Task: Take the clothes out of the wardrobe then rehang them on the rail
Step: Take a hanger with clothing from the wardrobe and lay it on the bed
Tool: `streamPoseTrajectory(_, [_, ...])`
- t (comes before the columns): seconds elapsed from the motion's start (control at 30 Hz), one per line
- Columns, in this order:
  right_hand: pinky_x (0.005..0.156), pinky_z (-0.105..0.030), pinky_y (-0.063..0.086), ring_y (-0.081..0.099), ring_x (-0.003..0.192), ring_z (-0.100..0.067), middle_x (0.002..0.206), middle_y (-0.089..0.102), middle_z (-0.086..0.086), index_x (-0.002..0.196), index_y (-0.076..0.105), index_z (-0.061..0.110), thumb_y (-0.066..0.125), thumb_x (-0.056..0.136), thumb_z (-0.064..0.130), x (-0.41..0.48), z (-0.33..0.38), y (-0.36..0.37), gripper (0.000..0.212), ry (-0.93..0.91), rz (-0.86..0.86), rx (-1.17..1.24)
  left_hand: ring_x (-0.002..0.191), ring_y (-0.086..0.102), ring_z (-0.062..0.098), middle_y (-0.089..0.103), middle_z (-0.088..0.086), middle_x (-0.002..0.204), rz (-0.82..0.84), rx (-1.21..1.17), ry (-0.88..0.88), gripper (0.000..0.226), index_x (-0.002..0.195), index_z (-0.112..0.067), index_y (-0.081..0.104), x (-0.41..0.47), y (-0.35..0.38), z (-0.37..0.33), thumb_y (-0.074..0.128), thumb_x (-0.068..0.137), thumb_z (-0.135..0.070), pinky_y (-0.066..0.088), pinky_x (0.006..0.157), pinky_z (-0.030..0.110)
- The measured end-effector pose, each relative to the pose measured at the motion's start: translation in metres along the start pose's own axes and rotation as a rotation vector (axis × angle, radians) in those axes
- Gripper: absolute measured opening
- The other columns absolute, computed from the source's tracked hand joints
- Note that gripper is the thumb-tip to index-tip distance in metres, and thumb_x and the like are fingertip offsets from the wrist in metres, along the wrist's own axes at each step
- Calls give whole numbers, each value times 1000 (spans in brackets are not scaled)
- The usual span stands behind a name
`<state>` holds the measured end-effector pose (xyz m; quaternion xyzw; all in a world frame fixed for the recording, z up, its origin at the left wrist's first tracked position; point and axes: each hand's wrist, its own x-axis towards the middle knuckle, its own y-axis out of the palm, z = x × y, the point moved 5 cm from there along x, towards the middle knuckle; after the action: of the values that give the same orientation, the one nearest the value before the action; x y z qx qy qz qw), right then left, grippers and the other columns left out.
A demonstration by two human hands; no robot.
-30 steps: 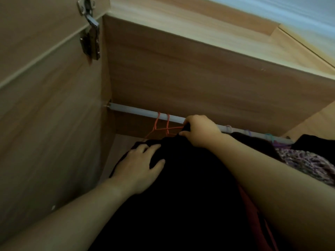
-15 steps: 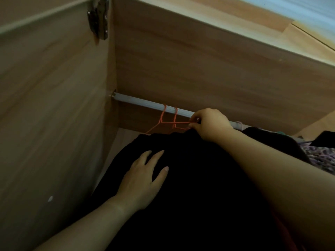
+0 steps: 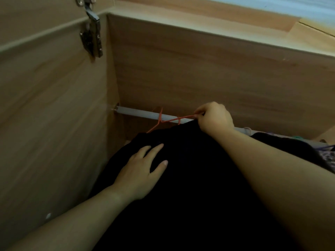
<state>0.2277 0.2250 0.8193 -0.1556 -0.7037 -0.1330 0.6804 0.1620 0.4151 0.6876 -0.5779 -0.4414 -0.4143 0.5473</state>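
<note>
A black garment (image 3: 190,187) fills the lower middle of the view, hanging from an orange wire hanger (image 3: 174,120) at the grey rail (image 3: 137,113) inside the wooden wardrobe. My right hand (image 3: 214,117) pinches the hanger's wire right at the rail, fingers closed on it. My left hand (image 3: 141,171) lies flat on the black cloth below, fingers spread. A second orange hook (image 3: 160,115) hangs on the rail just left of the held wire.
The wardrobe's side panel (image 3: 54,115) stands close on the left, with a metal door hinge (image 3: 92,38) near its top. More clothes hang at the right end of the rail, among them a dark patterned garment (image 3: 326,158). The back panel (image 3: 199,73) is just behind the rail.
My right hand has pulled the orange hanger wire rightward along the rail. My left hand has slid down and flattened on the black garment. The camera view has shifted slightly.
</note>
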Motion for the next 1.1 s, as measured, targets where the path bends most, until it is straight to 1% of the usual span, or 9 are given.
streamPoseTrajectory(0.2, [72, -32, 49, 62, 92, -26, 103, 68, -3, 98, 71, 29, 57, 91, 27, -9, -24, -12, 15, 78, -71, -3, 142, 16, 17, 14, -8, 155, 60, 107, -21, 57, 143, -49, 15, -17, -19, 9, 31, 90, -59, 20, 114, 36])
streamPoseTrajectory(0.4, [73, -31, 43, 61, 98, -28, 106, 67, -6, 100, 71, 28, 58, 91, 26, -12, -20, -23, 16, 102, -118, 34, 141, 19, 20, 16, -6, 155, 97, 89, -68, 60, 144, -46, 17, -21, -33, 4, 29, 87, -61, 21, 114, 38])
streamPoseTrajectory(0.5, [70, -30, 40, 61, 96, -31, 106, 67, -8, 101, 70, 27, 56, 92, 25, -8, -17, -26, 17, 121, -137, 15, 140, 22, 19, 19, -5, 154, 154, 78, -76, 73, 143, -46, 18, -19, -38, 5, 25, 75, -69, 23, 114, 40])
streamPoseTrajectory(0.6, [66, -29, 40, 61, 88, -29, 103, 67, -7, 104, 69, 27, 52, 94, 22, -6, -11, -20, 20, 108, -106, -16, 139, 25, 17, 22, -4, 153, 204, 38, -115, 66, 144, -45, 19, -16, -36, 11, 29, 82, -65, 24, 114, 36])
streamPoseTrajectory(0.67, [62, -29, 41, 56, 75, -25, 99, 66, -5, 105, 67, 25, 50, 95, 19, -15, -7, -22, 21, 81, -95, -33, 139, 26, 16, 24, -3, 153, 189, 38, -135, 65, 143, -45, 21, -21, -34, 15, 29, 83, -67, 23, 114, 33])
streamPoseTrajectory(0.73, [62, -29, 39, 51, 72, -22, 98, 65, -5, 105, 67, 24, 50, 94, 17, -25, -2, -29, 21, 44, -106, -57, 140, 26, 19, 24, 0, 154, 176, 71, -159, 73, 143, -46, 21, -30, -33, 18, 27, 77, -76, 23, 114, 35])
streamPoseTrajectory(0.87, [74, -34, 46, 61, 95, -32, 107, 66, -8, 107, 67, 27, 51, 92, 19, -55, 11, -58, 23, -26, -195, -55, 140, 26, 23, 26, 4, 153, 122, 186, -108, 74, 144, -42, 21, -62, -39, 8, 25, 79, -77, 22, 114, 36])
streamPoseTrajectory(1.0, [72, -33, 49, 62, 92, -25, 101, 68, 1, 97, 68, 32, 56, 91, 33, -99, -17, -66, 14, 46, -181, 89, 138, 25, 20, 25, -3, 152, -148, 57, -63, 70, 142, -40, 27, -101, -54, -9, 30, 82, -74, 24, 112, 40])
streamPoseTrajectory(1.1, [71, -31, 49, 61, 86, -18, 96, 67, 7, 94, 68, 34, 57, 90, 37, -143, -42, -62, 12, 69, -159, 155, 137, 27, 23, 26, -2, 149, -208, 164, -115, 70, 142, -40, 27, -119, -62, -3, 27, 81, -75, 24, 109, 38])
